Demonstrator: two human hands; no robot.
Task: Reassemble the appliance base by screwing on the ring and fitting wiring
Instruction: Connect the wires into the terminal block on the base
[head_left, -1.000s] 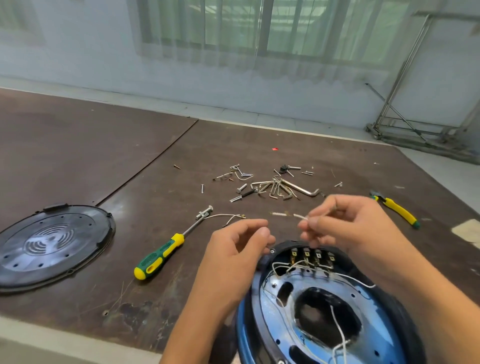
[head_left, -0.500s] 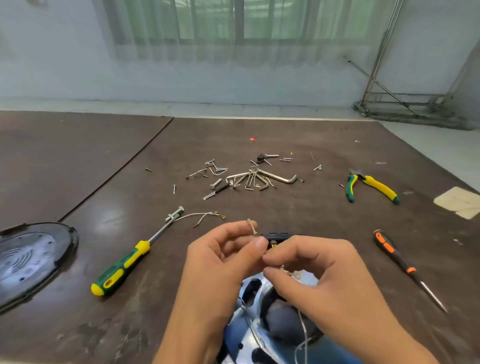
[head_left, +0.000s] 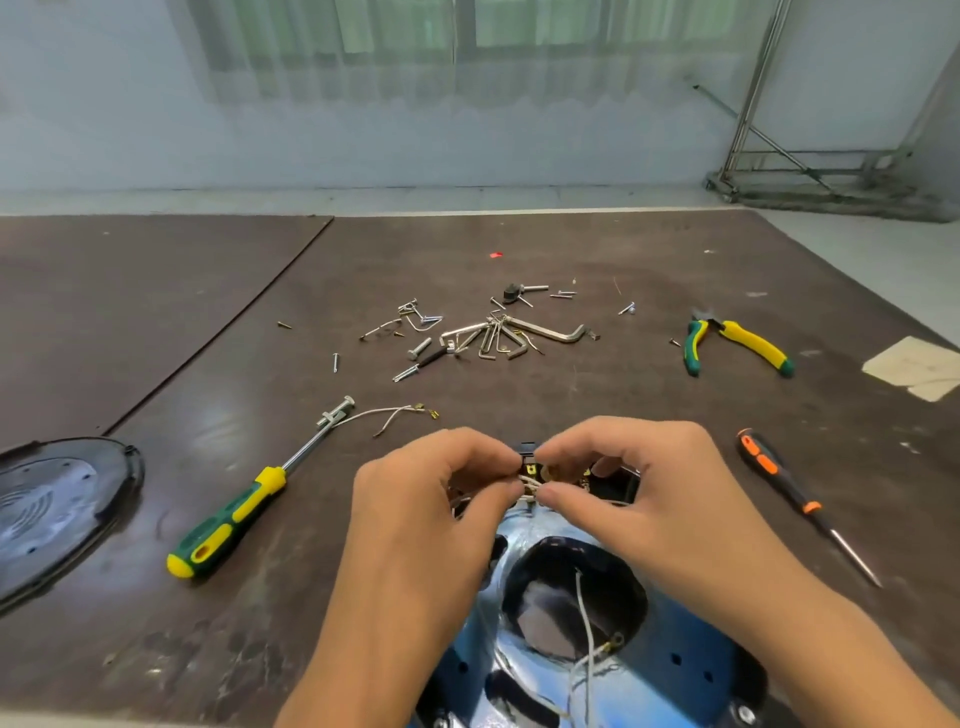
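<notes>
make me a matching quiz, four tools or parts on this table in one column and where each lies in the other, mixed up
Things:
1. pliers
2. black cover
3. orange screwdriver
4. green screwdriver

Places:
A. far left edge of the view
B. just right of the right hand
C. far right, beyond the orange screwdriver
D. left of the left hand, tip by a loose white wire

Pairs: 1-C, 2-A, 3-B, 4-D
</notes>
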